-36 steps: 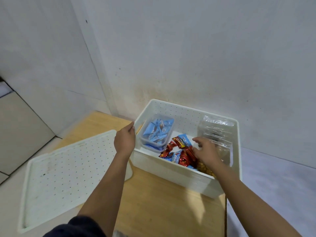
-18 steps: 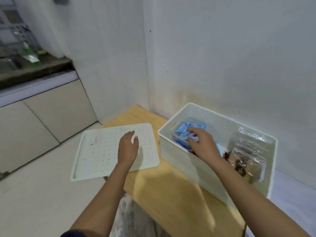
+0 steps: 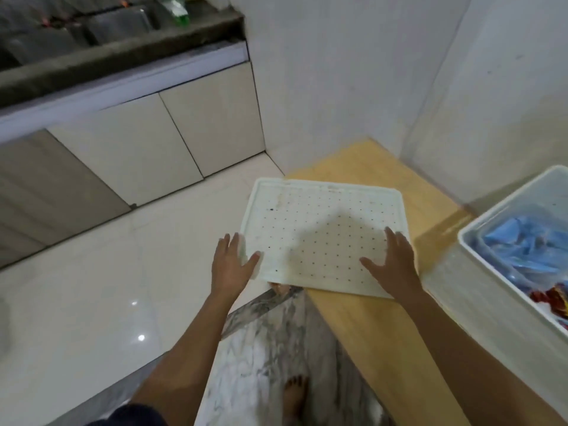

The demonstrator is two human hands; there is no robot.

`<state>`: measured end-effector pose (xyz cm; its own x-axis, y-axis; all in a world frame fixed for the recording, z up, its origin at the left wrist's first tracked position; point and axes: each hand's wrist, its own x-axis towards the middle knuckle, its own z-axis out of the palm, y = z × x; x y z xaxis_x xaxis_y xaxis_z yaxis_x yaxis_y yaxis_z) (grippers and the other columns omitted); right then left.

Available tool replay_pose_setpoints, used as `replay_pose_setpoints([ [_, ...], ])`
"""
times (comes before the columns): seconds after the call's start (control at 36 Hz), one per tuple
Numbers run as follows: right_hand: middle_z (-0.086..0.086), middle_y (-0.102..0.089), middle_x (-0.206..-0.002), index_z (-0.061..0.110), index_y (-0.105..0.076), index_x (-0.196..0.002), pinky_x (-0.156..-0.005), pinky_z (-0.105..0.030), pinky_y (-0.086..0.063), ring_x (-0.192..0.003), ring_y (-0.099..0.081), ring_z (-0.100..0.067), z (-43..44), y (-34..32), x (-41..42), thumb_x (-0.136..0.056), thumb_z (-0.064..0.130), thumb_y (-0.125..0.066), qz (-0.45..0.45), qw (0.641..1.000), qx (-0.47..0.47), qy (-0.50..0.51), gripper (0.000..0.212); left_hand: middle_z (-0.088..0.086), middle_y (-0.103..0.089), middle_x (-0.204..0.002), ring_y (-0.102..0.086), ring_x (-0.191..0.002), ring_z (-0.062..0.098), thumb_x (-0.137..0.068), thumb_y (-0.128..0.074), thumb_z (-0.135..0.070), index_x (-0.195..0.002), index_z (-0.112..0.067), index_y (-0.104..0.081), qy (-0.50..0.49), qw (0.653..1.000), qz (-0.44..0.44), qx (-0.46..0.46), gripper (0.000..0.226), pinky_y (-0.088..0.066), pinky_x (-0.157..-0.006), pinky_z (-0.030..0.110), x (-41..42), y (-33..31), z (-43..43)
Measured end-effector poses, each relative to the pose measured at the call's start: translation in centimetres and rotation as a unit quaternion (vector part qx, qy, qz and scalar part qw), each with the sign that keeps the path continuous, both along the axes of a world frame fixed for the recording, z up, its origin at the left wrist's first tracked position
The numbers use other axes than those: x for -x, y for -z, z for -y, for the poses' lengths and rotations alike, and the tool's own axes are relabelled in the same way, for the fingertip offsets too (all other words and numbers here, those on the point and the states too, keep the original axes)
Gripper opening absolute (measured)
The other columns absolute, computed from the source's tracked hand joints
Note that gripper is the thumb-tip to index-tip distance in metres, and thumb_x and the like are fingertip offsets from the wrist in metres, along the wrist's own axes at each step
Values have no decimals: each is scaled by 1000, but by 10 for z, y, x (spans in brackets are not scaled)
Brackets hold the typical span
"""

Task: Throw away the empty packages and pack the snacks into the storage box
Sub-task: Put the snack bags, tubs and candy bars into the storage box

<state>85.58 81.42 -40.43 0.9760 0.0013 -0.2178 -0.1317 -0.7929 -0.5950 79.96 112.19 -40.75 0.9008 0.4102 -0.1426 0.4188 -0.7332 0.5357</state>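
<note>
The white perforated lid point(image 3: 322, 232) lies on the left end of the wooden table point(image 3: 381, 327), overhanging its edge. My left hand point(image 3: 232, 265) grips the lid's near left corner, thumb on top. My right hand point(image 3: 395, 265) rests on the lid's near right corner with fingers spread; whether it grips the edge is unclear. The white storage box point(image 3: 504, 290) stands at the right edge of view, holding blue snack packets point(image 3: 528, 244) in a clear tub and red wrappers point(image 3: 556, 299).
White walls meet in a corner behind the table. Beige cabinets point(image 3: 172, 139) and a dark counter stand at the left. Glossy floor tiles point(image 3: 92, 302) and a marbled strip lie below, where my bare foot point(image 3: 295, 395) shows.
My right hand left the box and came to the lid's right corner. My left hand shifted to the lid's left corner. The view swung left, pushing the box to the edge.
</note>
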Motion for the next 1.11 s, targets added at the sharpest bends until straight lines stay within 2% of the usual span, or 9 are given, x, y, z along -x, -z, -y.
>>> replay_pose_setpoints([
  [0.06,-14,-4,-157,16,-9,-149,-115,-45,-16,-145,-1,-28,-2,15,-6,-77,48,-69,-18,998,33,52,99,9,-15,-156,-9,-145,23,-85,-55,-54,-147,-12,-21,16,1000,-17,12,82,-12,-118,38,-11,9,-10],
  [0.19,-23,-24,-147,9,-17,-143,-113,-54,-23,-140,-18,-37,-4,33,-22,-59,68,-71,10,986,85,142,116,0,-4,-158,-3,-146,16,-76,-62,-61,-149,-19,-9,17,993,-51,103,100,-11,-118,39,-41,19,-21],
  [0.28,-23,-28,-145,5,-20,-142,-111,-53,-25,-137,-23,-38,-5,36,-28,-56,69,-72,12,984,89,151,119,2,-21,-155,-21,-142,23,-65,-68,-67,-148,-19,-13,36,986,-66,146,110,-26,-114,45,-54,21,-25],
  [0.36,-25,-34,-140,1,-27,-137,-107,-51,-30,-131,-29,-39,-5,36,-30,-53,64,-77,13,983,86,160,116,0,-21,-155,-25,-140,22,-68,-76,-49,-149,-18,-4,33,980,-71,182,114,-30,-110,39,-59,22,-25],
  [0.58,-22,-36,-137,1,-35,-124,-102,-48,-31,-129,-30,-37,-13,23,-22,-49,48,-87,-3,986,37,162,103,-1,-14,-157,-15,-143,17,-68,-80,-38,-149,-17,-6,-5,981,-48,186,112,-19,-114,35,-42,19,-37],
  [0.72,-19,-29,-144,4,-26,-140,-107,-48,-27,-133,-26,-36,-40,3,-9,-55,45,-87,15,990,-17,141,113,-1,-17,-156,-17,-143,18,-67,-82,-35,-149,-18,-9,-46,983,-16,180,111,-20,-113,34,-12,-12,-62],
  [0.89,-17,-31,-143,3,-27,-140,-105,-43,-32,-131,-30,-35,-65,-58,-10,-54,45,-87,71,991,-54,102,112,0,-26,-153,-29,-139,22,-65,-83,-33,-149,-19,-15,-85,977,59,188,109,-28,-110,38,15,-77,-80],
  [1.0,-17,-27,-148,0,-23,-143,-108,-43,-29,-135,-26,-34,-62,-114,-8,-58,44,-85,125,986,-72,85,114,-4,-55,-127,-53,-114,19,-61,-85,-29,-132,-24,-40,-75,970,128,194,84,-46,-89,33,26,-123,-78],
  [1.11,-16,-25,-148,0,-24,-142,-110,-43,-29,-137,-24,-31,-47,-161,2,-58,48,-84,170,978,-70,102,114,-4,-58,-114,-56,-101,17,-64,-84,-22,-124,-21,-45,-45,962,185,198,72,-47,-76,25,28,-166,-62],
])
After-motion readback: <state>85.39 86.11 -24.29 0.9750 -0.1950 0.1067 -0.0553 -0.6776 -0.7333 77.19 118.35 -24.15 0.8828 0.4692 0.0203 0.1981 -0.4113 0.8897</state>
